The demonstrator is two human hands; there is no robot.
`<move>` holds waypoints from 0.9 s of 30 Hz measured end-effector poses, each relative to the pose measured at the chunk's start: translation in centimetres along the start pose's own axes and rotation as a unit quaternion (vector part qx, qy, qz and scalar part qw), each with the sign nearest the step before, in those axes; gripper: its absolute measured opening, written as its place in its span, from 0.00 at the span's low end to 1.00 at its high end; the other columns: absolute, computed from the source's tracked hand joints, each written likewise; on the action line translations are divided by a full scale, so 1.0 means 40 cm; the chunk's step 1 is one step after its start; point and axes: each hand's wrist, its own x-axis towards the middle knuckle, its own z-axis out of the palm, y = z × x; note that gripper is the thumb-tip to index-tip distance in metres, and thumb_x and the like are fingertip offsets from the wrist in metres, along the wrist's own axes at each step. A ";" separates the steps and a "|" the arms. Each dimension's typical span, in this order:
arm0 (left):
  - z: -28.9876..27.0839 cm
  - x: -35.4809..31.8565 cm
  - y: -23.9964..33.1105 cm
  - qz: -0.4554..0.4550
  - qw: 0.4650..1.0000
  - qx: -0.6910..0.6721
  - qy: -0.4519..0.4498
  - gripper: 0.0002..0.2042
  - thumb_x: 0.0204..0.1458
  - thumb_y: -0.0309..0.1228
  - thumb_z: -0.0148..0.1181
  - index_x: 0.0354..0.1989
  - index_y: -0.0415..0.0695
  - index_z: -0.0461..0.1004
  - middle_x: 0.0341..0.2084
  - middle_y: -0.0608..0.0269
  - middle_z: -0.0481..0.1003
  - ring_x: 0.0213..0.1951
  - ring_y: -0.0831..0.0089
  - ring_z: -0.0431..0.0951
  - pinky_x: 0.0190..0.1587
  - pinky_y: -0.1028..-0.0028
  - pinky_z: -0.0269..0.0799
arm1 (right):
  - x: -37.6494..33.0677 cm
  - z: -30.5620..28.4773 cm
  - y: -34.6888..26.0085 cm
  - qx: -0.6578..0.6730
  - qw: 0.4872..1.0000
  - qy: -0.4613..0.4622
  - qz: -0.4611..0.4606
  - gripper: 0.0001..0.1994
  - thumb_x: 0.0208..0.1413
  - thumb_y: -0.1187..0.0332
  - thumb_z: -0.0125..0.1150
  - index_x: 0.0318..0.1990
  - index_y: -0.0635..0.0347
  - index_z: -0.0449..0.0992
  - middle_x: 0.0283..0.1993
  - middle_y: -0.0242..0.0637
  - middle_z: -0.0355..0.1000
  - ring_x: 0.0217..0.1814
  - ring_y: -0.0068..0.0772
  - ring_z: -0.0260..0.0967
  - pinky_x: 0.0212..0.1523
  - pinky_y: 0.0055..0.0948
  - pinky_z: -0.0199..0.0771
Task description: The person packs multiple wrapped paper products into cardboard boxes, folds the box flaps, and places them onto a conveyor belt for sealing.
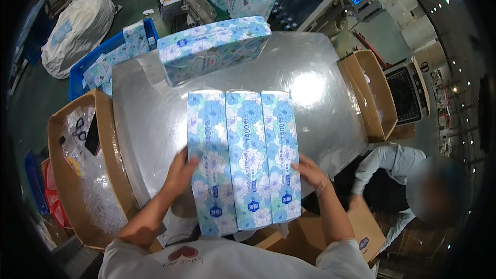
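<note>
Three long tissue packs [248,160] in blue-and-white flowered wrap lie side by side, pressed together in a row. My left hand [180,170] holds the outer side of the left pack, fingers curled against it. Against the right pack's outer side is my right hand [311,171], so the row is held between both palms. The packs' near ends reach over the edge of the metal table [330,108], close to my body. Farther back, another flowered tissue pack [217,46] stands on the table. The undersides of the held packs are hidden.
Left of the table stand a cardboard box [116,144] of clear plastic bags and a blue crate [77,80] of flowered packs. Another cardboard box [361,93] is at the right. A co-worker [387,168] bends over an open carton [369,227] at the lower right. Machinery lies beyond.
</note>
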 end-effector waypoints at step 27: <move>0.399 -0.378 -0.009 0.214 0.608 0.473 -0.600 0.24 0.47 0.38 0.55 0.51 0.38 0.63 0.43 0.49 0.68 0.45 0.57 0.68 0.49 0.63 0.63 | -1.003 0.117 -0.040 -0.210 0.948 0.115 -0.210 0.39 0.37 0.59 0.64 0.60 0.58 0.57 0.58 0.46 0.58 0.60 0.39 0.56 0.58 0.36 0.56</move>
